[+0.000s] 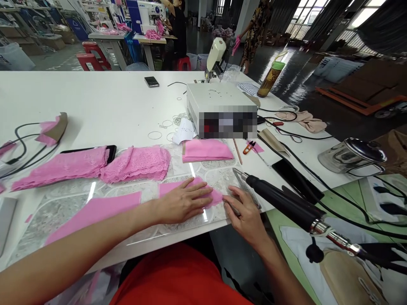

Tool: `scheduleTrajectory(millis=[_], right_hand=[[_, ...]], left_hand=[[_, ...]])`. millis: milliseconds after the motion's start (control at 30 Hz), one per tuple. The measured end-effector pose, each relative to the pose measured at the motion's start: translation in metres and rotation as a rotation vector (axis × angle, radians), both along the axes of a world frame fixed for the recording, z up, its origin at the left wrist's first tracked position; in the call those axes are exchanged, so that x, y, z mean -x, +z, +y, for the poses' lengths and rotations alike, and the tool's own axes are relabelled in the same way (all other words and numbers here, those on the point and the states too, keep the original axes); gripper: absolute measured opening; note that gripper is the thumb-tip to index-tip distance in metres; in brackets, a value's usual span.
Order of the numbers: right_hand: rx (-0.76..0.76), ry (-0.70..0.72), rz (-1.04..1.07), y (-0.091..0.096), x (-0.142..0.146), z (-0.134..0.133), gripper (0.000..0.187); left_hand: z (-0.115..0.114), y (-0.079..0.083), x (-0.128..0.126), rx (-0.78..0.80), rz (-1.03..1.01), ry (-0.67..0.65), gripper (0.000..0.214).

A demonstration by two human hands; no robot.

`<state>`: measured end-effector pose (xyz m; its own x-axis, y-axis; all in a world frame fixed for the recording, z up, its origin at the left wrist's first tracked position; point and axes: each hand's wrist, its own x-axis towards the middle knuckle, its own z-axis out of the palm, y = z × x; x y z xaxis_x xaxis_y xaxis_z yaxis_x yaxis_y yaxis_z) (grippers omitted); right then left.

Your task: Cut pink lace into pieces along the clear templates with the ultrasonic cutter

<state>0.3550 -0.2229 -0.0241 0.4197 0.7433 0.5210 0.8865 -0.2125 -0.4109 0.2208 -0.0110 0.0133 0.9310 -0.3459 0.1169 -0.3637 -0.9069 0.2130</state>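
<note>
My left hand (182, 202) lies flat, fingers stretched out, on a small pink fabric piece (215, 197) at the table's front edge. Just to its right, my right hand (243, 214) rests on the table with its fingertips at the fabric's right end and over a metal ruler (241, 180); its fingers are curled and partly together. A larger flat pink piece (98, 209) lies under my left forearm. Behind are a stack of pink lace (136, 163), a longer lace strip (63, 167) and a folded pink stack (206, 150).
A black hot-cutting tool (286, 203) with cable lies right of my right hand. A white control box (222, 106), orange snips (249, 147), a pencil (238, 151), two phones (151, 81), a bottle (270, 78) and a steel pot (352, 156) stand around. People work at sewing machines behind.
</note>
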Motion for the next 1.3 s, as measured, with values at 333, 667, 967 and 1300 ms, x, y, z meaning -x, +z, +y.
scheduleTrajectory(millis=[333, 667, 967, 1300], right_hand=[[-0.035, -0.032, -0.022, -0.001, 0.001, 0.002, 0.023], [-0.135, 0.027, -0.012, -0.007, 0.003, -0.01, 0.031], [-0.161, 0.03, -0.044, -0.011, 0.003, -0.01, 0.032], [-0.191, 0.022, -0.04, -0.012, 0.002, -0.011, 0.031]], left_hand=[[0.003, -0.011, -0.002, -0.026, 0.032, -0.008, 0.042], [-0.002, -0.009, -0.012, 0.028, 0.052, -0.054, 0.047], [-0.009, -0.012, -0.017, 0.056, 0.141, -0.067, 0.052], [-0.004, -0.011, -0.017, 0.031, 0.121, -0.049, 0.052]])
